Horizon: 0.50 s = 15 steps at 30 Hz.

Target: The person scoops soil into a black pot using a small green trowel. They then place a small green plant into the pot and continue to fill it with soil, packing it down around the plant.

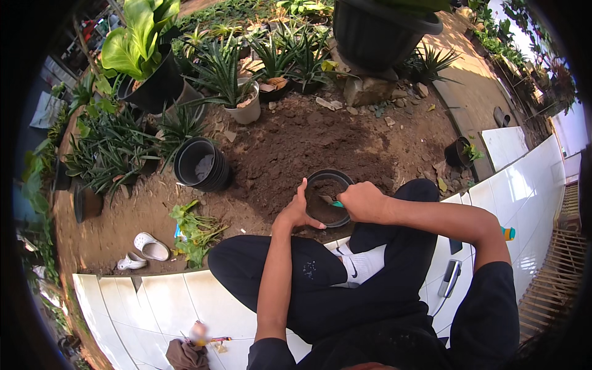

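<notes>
A black plastic plant pot stands upright in front of my crossed legs, with brown soil inside. My left hand braces its left side, thumb low near the front rim and fingers up along the wall. My right hand is closed around a small hand trowel. Only a bit of its green handle and the metal blade show; the fist covers the rest. The blade is tilted down inside the pot. Just beyond the pot spreads a heap of loose dark soil.
Stacked black pots stand left of the heap. Cut leafy stems and white clogs lie on the ground at left. Behind are potted spiky plants and a large black pot on a stone. White tiles lie beneath me.
</notes>
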Motion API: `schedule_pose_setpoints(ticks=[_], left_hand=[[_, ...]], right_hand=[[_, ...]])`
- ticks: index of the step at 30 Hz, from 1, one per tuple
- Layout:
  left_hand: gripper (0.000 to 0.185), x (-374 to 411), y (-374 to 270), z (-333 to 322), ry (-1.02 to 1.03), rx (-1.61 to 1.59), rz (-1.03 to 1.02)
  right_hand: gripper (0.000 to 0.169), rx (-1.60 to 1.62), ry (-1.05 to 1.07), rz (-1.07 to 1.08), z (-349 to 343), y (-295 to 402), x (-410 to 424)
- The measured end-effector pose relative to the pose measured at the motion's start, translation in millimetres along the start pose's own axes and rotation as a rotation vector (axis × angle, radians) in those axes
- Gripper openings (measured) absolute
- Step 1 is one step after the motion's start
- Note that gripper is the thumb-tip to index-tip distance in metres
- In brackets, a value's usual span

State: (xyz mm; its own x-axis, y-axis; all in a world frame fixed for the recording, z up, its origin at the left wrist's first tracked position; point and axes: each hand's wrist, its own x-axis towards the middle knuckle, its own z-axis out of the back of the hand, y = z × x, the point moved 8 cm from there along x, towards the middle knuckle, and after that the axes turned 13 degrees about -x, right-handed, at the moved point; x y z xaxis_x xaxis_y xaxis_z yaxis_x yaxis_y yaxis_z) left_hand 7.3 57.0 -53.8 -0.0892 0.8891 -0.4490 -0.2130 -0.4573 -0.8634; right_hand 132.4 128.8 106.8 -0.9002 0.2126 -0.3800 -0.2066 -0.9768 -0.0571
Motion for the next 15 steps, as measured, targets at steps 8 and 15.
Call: schedule_pose_setpoints(ticks=[8,15], left_hand=[[0.169,0.3,-0.6,-0.2,-0.006,0.028,0.015],[0.17,0.3,-0.1,0.3,0.01,-0.02,0.002]], right_hand=[[0.019,-0.086,0.056,-0.085,-3.6,-25.5,6.4],[0.005,-0.362,-0.091,0.054,10.8,9.9,6.8]])
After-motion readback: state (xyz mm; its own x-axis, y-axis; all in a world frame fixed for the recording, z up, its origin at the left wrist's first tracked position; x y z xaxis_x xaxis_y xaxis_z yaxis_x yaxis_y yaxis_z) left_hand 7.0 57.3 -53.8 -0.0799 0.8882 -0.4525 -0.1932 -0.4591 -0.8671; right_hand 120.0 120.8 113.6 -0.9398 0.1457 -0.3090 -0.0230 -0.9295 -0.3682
